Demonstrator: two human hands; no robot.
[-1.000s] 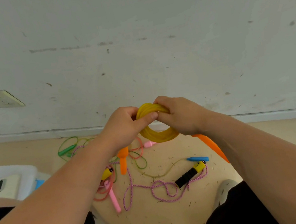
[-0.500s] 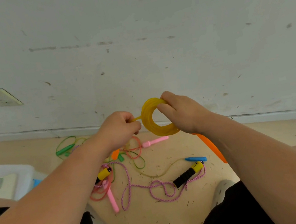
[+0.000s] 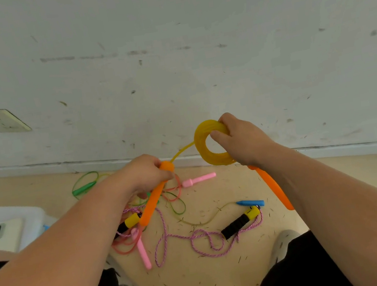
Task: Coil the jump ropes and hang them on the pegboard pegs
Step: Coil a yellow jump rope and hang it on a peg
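Both hands had drawn apart: left hand [image 3: 148,174] gripped the orange handle [image 3: 153,205], right hand [image 3: 241,139] gripped the yellow coil [image 3: 205,155]. Coiling looked nearly done; the tail [image 3: 181,150] between them wanted winding in.

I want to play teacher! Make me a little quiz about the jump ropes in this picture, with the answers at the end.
1. True or false: the left hand holds an orange handle.
2. Which hand grips the yellow coil? A: the left. B: the right hand. C: neither.
3. Fill in the gap: the blue handle lies on the ____.

Key: 1 true; 2 B; 3 floor.
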